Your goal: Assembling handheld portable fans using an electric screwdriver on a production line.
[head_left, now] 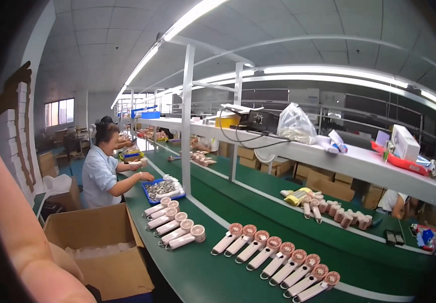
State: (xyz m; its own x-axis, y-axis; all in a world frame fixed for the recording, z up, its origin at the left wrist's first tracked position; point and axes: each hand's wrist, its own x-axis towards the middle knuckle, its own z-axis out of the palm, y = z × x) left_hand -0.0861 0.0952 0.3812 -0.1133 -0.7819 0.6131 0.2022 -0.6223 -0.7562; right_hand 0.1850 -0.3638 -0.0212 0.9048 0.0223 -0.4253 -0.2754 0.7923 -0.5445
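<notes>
A bare arm of mine [21, 232], seemingly the left, fills the left edge very close to the camera, bent near the bottom; its hand is out of the picture. My right hand does not show either. On the green work surface in front lies a slanting row of several small handheld fans [273, 255], with round pink heads, pale handles and metal loops at the handle ends. To their left, a shorter group of similar pale fans [175, 224] lies at the surface's near edge. Neither group is touched by a hand.
An open cardboard box [96, 272] stands at left beside the bench. Beyond it a co-worker [99, 171] in light blue reaches toward a blue tray [177, 198] of small metal parts. A white shelf [329, 151] on posts runs above the bench. More pink fan parts [346, 216] stand across.
</notes>
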